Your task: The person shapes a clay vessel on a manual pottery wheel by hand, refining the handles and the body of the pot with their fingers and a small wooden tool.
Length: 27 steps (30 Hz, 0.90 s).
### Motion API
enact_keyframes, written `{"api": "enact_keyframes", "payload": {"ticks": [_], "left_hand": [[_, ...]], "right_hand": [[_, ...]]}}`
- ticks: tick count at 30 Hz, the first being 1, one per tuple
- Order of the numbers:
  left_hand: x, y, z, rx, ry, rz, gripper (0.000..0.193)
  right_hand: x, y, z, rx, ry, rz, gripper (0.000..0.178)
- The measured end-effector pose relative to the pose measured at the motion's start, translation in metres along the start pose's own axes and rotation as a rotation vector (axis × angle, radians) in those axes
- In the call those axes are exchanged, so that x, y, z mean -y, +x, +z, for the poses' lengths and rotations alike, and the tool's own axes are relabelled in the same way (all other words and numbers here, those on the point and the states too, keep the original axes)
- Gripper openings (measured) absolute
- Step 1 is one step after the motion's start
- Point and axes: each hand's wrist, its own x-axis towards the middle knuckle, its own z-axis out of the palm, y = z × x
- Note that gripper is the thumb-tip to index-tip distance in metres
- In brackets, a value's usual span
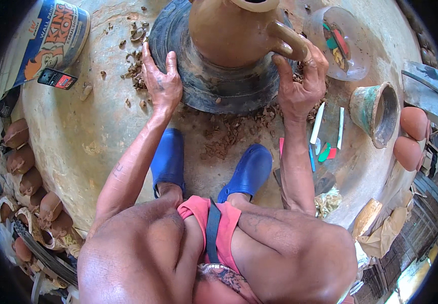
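A brown clay jug (226,38) with a handle (290,41) on its right side stands upright on a dark round potter's wheel (219,99); the top edge of the picture cuts off part of it. My left hand (163,83) is at the wheel's left edge, open, thumb apart from the fingers. Opposite it, my right hand (304,76) is open beside the handle's lower end, thumb on one side and bent fingers on the other. The handle partly hides those fingers, and whether they touch it is unclear.
Clay scraps (224,134) litter the floor. To the right lie a clear tub (358,45) of small tools, a green-stained pot (366,109), white sticks (318,123) and red-brown pots (411,124). A paint bucket (64,38), a phone (57,78) and more pots (21,159) are left.
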Motion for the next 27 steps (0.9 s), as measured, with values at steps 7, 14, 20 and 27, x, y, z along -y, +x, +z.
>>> {"api": "enact_keyframes", "payload": {"ticks": [7,14,20,27], "left_hand": [[0.003,0.000,0.002,-0.018,-0.009,0.013,0.078],[0.009,-0.003,0.005,-0.029,0.003,0.022,0.080],[-0.001,-0.007,0.004,-0.023,-0.035,0.010,0.075],[0.009,0.001,0.004,-0.021,-0.019,0.046,0.075]], "right_hand": [[0.029,0.034,-0.011,-0.046,-0.119,-0.070,0.047],[0.046,0.048,-0.005,-0.004,-0.079,0.004,0.038],[0.055,0.031,0.000,-0.154,0.216,0.306,0.026],[0.055,0.039,-0.026,-0.179,0.173,0.455,0.023]]}}
